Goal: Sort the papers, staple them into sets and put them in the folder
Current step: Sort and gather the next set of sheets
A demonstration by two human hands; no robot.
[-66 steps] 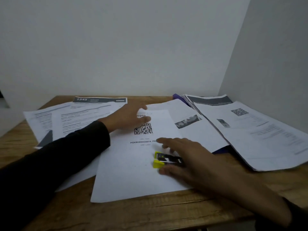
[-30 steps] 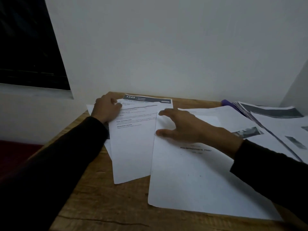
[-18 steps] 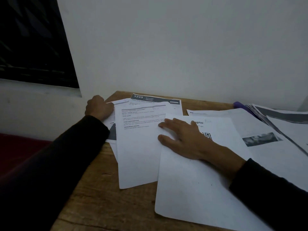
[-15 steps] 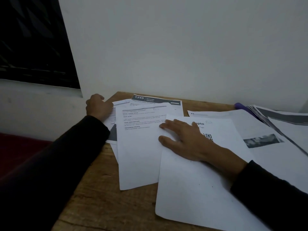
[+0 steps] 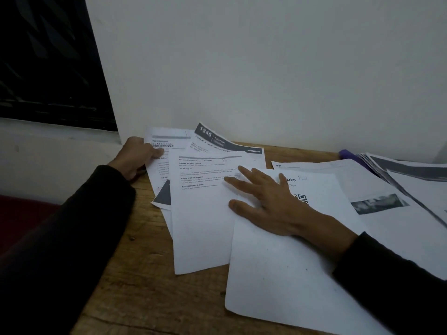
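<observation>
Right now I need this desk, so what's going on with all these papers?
A person is sorting printed sheets on the wooden table. The left hand grips the far-left sheet and lifts its edge, while the right hand presses flat on the text sheet and the QR-code sheet. More papers lie spread at right over a purple folder. No stapler is in view.
</observation>
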